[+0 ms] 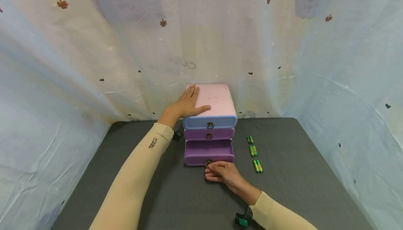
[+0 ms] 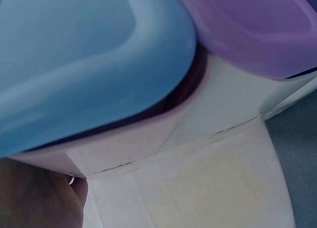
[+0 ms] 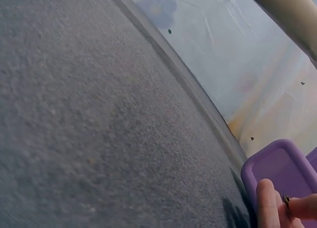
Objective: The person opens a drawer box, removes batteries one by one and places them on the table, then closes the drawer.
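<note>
A small pink drawer chest (image 1: 215, 98) stands at the back of the dark table. My left hand (image 1: 188, 103) lies flat on its pink top with straight fingers. The blue top drawer (image 1: 210, 122) and the middle purple drawer (image 1: 209, 134) are closed. The bottom purple drawer (image 1: 209, 152) is pulled out toward me. My right hand (image 1: 221, 172) pinches the drawer's ring pull (image 1: 208, 163) at its front. In the left wrist view the blue drawer (image 2: 89, 65) and a purple drawer (image 2: 257, 25) fill the frame. The right wrist view catches fingertips (image 3: 267, 201) against the purple drawer (image 3: 282, 163).
Three groups of green batteries (image 1: 253, 150) lie in a row on the grey table (image 1: 299, 174) to the right of the chest. A pale cloth backdrop (image 1: 94, 55) with small leaf prints encloses the table at the back and both sides.
</note>
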`<state>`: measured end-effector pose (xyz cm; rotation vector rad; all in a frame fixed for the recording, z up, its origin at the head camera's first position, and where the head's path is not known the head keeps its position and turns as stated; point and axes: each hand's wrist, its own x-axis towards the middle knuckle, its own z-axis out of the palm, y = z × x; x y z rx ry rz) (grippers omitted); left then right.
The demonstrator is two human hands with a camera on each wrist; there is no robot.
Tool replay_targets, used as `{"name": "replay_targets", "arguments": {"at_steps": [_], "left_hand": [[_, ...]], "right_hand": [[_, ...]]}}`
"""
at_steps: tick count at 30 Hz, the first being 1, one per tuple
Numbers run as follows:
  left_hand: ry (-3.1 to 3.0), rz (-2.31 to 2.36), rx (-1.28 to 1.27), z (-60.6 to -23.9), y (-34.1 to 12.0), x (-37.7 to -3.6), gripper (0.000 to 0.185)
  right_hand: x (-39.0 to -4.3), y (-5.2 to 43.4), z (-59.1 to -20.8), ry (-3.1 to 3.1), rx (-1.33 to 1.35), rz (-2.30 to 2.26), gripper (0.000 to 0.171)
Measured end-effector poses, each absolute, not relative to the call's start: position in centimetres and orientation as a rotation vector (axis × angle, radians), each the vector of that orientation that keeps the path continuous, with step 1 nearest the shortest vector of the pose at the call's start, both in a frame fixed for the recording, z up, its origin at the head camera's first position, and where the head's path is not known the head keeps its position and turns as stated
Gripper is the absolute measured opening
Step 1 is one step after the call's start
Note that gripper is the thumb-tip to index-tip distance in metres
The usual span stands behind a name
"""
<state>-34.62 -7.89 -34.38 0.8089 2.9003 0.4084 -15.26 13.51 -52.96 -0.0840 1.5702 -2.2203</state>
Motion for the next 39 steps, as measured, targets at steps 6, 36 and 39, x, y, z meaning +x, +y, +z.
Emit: {"name": "replay_targets", "arguments": {"at_steps": [6, 36, 39], "left_hand": [[2.91, 0.413, 0.808, -33.8, -7.9, -33.9, 0.112], [2.892, 0.382, 0.78, -34.5, -7.9, -35.1, 0.115], [2.889, 0.381, 0.777, -34.8, -7.9, -35.7, 0.116]], "right_hand": [[-15.8, 13.4, -52.9, 1.596, -0.085, -2.216, 0.034], [-18.6, 12.7, -53.2, 1.69, 0.016, -2.243, 0.034], [-19.0, 12.7, -53.3, 1.688, 0.017, -2.253, 0.034]]}}
